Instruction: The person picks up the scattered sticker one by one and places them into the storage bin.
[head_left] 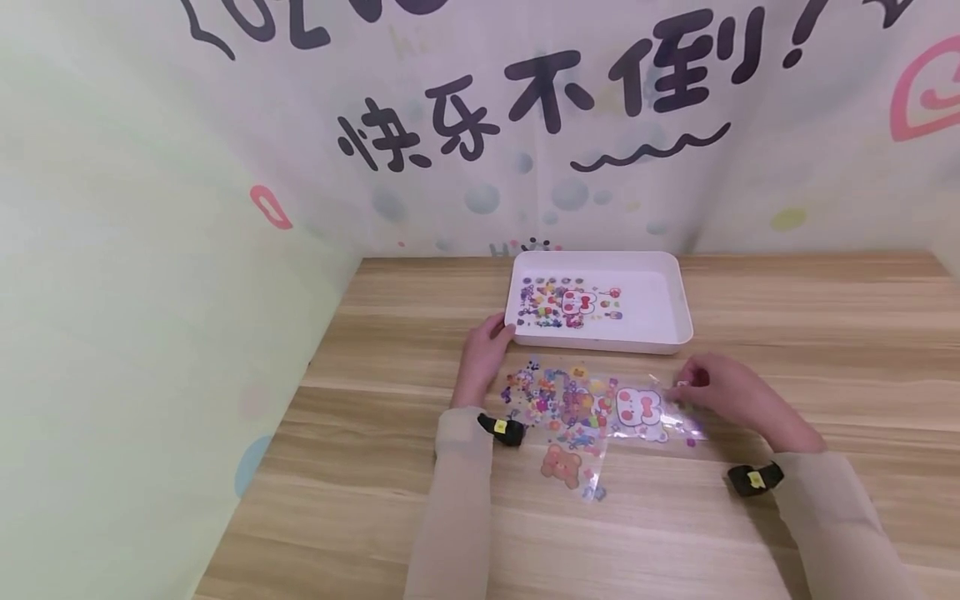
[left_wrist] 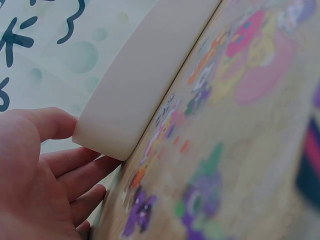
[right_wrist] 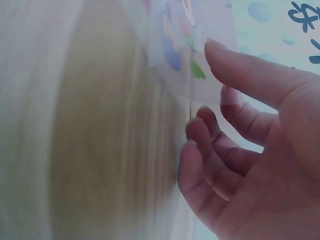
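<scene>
By the left grip [head_left: 482,354], the white tray [head_left: 600,343] is pinched at its near-left corner; probably light, stiff, best held by rim. Clear sticker sheets [head_left: 639,408] are laid just on its near side, likely thin, bendy, slippery, to be taken by edges; right end is pinched by the right grip [head_left: 723,390]. Wood-grained bench [head_left: 637,542], backed by printed backdrop [head_left: 637,218].

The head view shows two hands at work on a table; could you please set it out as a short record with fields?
Left hand: grips the white tray at its near left corner
Right hand: pinches the right end of a clear sticker sheet
Tray contents: colourful stickers, mainly toward the left
Nearer the person: a brown bear sticker
Surface: wood-grain table
Backdrop: pale, with black lettering
</scene>
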